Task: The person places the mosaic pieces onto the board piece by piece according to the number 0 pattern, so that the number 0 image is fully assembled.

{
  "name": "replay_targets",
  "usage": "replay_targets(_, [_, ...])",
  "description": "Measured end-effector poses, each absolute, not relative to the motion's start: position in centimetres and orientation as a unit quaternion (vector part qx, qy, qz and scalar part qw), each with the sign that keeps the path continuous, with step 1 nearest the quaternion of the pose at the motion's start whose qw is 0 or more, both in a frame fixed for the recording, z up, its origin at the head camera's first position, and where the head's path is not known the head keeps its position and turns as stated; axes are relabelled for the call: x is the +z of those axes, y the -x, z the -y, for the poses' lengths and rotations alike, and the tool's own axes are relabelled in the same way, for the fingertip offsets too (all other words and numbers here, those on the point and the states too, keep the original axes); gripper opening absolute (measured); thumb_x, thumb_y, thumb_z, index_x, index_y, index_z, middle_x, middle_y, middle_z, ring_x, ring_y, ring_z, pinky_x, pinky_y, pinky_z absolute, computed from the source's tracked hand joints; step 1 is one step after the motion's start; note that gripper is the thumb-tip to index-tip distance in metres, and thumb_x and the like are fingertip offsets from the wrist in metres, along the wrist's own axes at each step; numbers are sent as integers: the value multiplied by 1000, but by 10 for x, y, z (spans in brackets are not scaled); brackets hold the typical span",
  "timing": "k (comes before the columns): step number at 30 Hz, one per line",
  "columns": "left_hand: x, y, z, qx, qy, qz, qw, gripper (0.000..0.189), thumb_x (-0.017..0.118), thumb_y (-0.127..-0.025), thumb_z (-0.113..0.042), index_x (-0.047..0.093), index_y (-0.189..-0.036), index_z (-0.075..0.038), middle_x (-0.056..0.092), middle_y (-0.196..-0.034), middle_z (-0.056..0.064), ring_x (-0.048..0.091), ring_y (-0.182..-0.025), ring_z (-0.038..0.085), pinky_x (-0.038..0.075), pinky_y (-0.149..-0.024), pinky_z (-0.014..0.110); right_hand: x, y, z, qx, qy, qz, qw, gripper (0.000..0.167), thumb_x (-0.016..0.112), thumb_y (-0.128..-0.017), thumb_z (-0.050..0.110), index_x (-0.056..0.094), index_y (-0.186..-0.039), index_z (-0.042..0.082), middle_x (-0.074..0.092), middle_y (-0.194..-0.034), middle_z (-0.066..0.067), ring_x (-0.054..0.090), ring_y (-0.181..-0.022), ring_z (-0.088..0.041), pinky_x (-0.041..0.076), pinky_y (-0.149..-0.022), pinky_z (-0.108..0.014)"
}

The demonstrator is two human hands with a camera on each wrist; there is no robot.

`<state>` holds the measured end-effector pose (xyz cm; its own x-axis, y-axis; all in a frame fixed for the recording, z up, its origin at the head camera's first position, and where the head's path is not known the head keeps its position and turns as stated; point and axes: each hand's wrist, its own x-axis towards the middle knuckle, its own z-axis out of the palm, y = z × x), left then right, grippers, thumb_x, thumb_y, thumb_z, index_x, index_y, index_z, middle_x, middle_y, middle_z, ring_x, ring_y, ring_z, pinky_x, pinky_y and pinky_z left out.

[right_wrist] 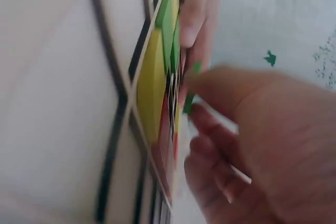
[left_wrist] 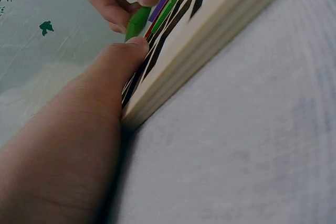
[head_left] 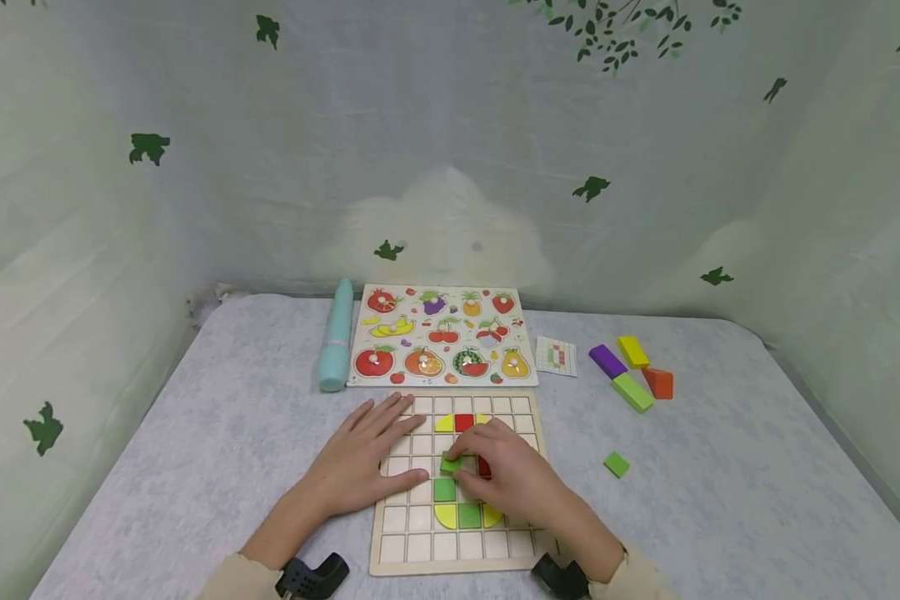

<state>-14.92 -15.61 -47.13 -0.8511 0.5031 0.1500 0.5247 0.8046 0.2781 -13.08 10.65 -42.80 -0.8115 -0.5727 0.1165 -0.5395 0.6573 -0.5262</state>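
Fingers of the right hand pinch a small green tile, held tilted just over the middle of the grid board. Looks light, stiff, prob. wood w/ smooth paint; best taken by its edges. Left hand lies flat, fingers straight, pressing the board's left side on the bench. Left wrist view shows the tile's thickness; head view alone shows the fruit puzzle & loose blocks beyond.

Head view looks forward and down over the whole table. Both wrist views sit very close, grazing the grid board edge-on from opposite sides. All three share that board.
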Motion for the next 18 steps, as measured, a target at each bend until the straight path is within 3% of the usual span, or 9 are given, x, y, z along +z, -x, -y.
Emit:
replay_targets(8, [-471, 150, 156, -153, 271, 950, 29, 84, 44, -91, -82, 48, -155, -28, 30, -170, 0, 24, -158, 24, 17, -129, 53, -439, 132, -104, -268, 328, -906, 2, 10, 74, -97, 25, 81, -105, 25, 73, -111, 16, 55, -95, -7, 50, -80, -23])
replay_targets(12, [-470, 149, 156, -152, 269, 950, 29, 84, 44, -91, -83, 48, -155, -29, 30, -170, 0, 24, -158, 24, 17, -130, 52, -433, 132, -107, -266, 320, -909, 23, 14, 72, -99, 27, 79, -111, 27, 72, -113, 17, 54, -96, -7, 50, -81, -24])
replay_targets(18, [-470, 149, 156, -157, 271, 949, 36, 83, 47, -91, -80, 48, -155, -28, 31, -169, 1, 25, -158, 23, 18, -129, 52, -417, 133, -128, -260, 286, -922, 19, 17, 75, -96, 24, 78, -113, 23, 73, -111, 14, 56, -103, -8, 56, -89, -30])
